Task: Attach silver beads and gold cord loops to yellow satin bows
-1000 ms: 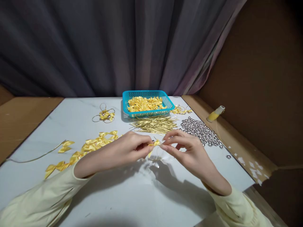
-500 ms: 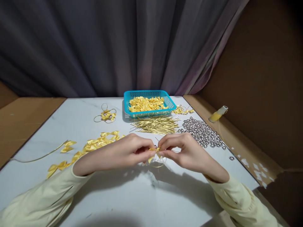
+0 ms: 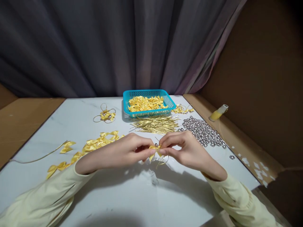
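A small yellow ribbon bow (image 3: 155,149) is pinched between my two hands above the middle of the table. My left hand (image 3: 133,148) grips its left side between thumb and fingers. My right hand (image 3: 178,146) closes on its right side the same way. A shiny silver bead (image 3: 156,145) sits at the bow's centre. Below, a thin gold wire (image 3: 163,163) curves in a loop beside my right fingers. My fingertips partly cover how bow, bead and wire are joined.
Behind my hands lie gold wires (image 3: 157,124) and a blue basket (image 3: 126,108) of yellow bows. Silver beads (image 3: 201,130) spread at right, near a thread spool (image 3: 219,113). At left are loose bows (image 3: 92,145), a single wire (image 3: 40,159) and a looped wire-and-bow piece (image 3: 106,115).
The bow has turned so that its front and the bead show more plainly between my fingers. The wire loop beneath has swung slightly right. Both hands keep their pinch.
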Action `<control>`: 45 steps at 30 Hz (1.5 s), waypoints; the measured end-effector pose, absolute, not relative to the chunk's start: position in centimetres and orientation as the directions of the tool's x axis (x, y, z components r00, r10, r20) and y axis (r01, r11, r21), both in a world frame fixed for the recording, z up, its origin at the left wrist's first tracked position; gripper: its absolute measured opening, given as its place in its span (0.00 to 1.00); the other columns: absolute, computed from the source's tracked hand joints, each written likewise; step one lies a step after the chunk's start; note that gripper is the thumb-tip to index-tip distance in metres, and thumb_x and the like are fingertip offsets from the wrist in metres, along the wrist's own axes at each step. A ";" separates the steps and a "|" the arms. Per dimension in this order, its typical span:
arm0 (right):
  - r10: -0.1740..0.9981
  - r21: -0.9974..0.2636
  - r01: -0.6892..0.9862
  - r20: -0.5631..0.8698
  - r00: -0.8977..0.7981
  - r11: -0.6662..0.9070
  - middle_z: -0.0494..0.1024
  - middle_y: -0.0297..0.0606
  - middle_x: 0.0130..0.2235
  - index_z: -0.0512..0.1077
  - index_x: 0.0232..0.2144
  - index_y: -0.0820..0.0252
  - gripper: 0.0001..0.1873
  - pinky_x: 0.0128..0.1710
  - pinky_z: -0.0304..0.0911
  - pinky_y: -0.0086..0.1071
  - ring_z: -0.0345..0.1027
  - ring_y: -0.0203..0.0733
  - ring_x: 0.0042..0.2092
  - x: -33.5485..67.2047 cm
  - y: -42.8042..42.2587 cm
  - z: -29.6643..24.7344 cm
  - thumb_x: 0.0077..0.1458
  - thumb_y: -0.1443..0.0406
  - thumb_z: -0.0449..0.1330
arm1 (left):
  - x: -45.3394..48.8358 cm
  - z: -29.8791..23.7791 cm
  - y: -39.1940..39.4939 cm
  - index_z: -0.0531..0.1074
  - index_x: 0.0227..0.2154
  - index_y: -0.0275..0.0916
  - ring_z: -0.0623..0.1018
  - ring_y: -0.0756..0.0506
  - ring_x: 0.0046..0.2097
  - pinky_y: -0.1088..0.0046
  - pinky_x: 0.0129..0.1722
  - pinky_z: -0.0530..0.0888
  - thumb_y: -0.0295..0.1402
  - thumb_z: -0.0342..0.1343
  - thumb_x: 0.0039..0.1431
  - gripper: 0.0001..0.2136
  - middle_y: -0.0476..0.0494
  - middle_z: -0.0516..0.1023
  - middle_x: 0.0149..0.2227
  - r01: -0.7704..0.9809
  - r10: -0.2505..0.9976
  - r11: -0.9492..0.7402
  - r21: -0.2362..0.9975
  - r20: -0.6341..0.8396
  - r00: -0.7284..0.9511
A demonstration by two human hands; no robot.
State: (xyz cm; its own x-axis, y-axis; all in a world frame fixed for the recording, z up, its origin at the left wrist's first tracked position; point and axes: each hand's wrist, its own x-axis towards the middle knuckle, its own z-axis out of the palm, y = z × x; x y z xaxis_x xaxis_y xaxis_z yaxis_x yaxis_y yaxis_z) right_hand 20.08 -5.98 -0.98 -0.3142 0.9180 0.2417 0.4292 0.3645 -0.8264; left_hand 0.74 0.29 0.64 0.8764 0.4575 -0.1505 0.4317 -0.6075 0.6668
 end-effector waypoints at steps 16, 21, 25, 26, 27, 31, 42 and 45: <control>0.930 -0.827 0.473 0.148 -0.336 0.303 0.76 0.35 0.27 0.73 0.20 0.62 0.07 0.29 0.62 0.28 0.67 0.34 0.28 20.0 -6.0 -1.0 0.46 0.75 0.59 | 0.8 0.1 -0.8 0.70 0.24 0.36 0.64 0.56 0.20 0.80 0.21 0.57 0.38 0.48 0.58 0.13 0.55 0.66 0.18 0.508 0.534 -0.700 0.503 -0.105 0.839; 0.924 -0.826 0.481 0.114 -0.366 0.292 0.76 0.35 0.27 0.73 0.20 0.65 0.07 0.30 0.62 0.27 0.67 0.34 0.28 20.1 -6.0 -1.3 0.45 0.76 0.59 | 0.6 0.2 -0.3 0.73 0.25 0.37 0.67 0.57 0.19 0.82 0.21 0.59 0.37 0.46 0.61 0.15 0.54 0.70 0.18 0.460 0.457 -0.679 0.571 -0.162 0.875; 0.919 -0.821 0.490 0.099 -0.383 0.293 0.76 0.36 0.27 0.73 0.20 0.65 0.06 0.29 0.62 0.27 0.67 0.34 0.28 20.2 -6.0 -1.3 0.45 0.76 0.59 | 0.5 0.3 -0.1 0.73 0.25 0.38 0.68 0.57 0.19 0.83 0.21 0.60 0.37 0.46 0.61 0.15 0.53 0.73 0.18 0.445 0.426 -0.659 0.607 -0.187 0.885; 0.918 -0.819 0.494 0.095 -0.384 0.291 0.76 0.36 0.27 0.73 0.20 0.66 0.06 0.29 0.62 0.27 0.67 0.34 0.28 20.2 -6.0 -1.3 0.45 0.76 0.59 | 0.6 0.4 -0.1 0.73 0.25 0.38 0.68 0.57 0.19 0.84 0.21 0.60 0.37 0.46 0.61 0.15 0.53 0.73 0.18 0.447 0.424 -0.657 0.607 -0.192 0.885; 0.918 -0.818 0.496 0.091 -0.387 0.290 0.76 0.36 0.27 0.73 0.20 0.66 0.06 0.29 0.62 0.27 0.67 0.34 0.28 20.2 -6.0 -1.3 0.45 0.76 0.59 | 0.6 0.4 -0.1 0.73 0.25 0.38 0.68 0.57 0.19 0.84 0.21 0.60 0.37 0.46 0.61 0.15 0.54 0.73 0.19 0.449 0.425 -0.659 0.604 -0.194 0.884; 0.918 -0.820 0.497 0.084 -0.388 0.285 0.76 0.36 0.27 0.73 0.21 0.66 0.06 0.29 0.62 0.27 0.66 0.34 0.27 20.2 -6.0 -1.4 0.45 0.76 0.59 | 0.7 0.5 -0.1 0.73 0.27 0.38 0.66 0.58 0.19 0.85 0.20 0.59 0.37 0.47 0.61 0.13 0.55 0.71 0.18 0.443 0.421 -0.663 0.603 -0.188 0.887; 0.928 -0.891 0.397 0.067 -0.365 0.221 0.76 0.37 0.27 0.74 0.21 0.65 0.05 0.29 0.63 0.28 0.67 0.35 0.28 20.6 -5.9 -1.9 0.46 0.73 0.60 | 1.1 -0.1 0.5 0.72 0.27 0.36 0.67 0.54 0.23 0.81 0.23 0.61 0.39 0.45 0.62 0.15 0.51 0.71 0.21 0.370 0.373 -0.603 0.706 -0.160 0.914; 0.950 -0.929 0.332 0.057 -0.307 0.163 0.77 0.38 0.30 0.74 0.23 0.64 0.04 0.29 0.63 0.29 0.68 0.35 0.29 21.0 -5.8 -1.6 0.48 0.71 0.61 | 1.2 -0.3 0.5 0.72 0.27 0.36 0.68 0.54 0.23 0.81 0.23 0.62 0.37 0.46 0.61 0.14 0.51 0.72 0.22 0.375 0.387 -0.571 0.730 -0.163 0.907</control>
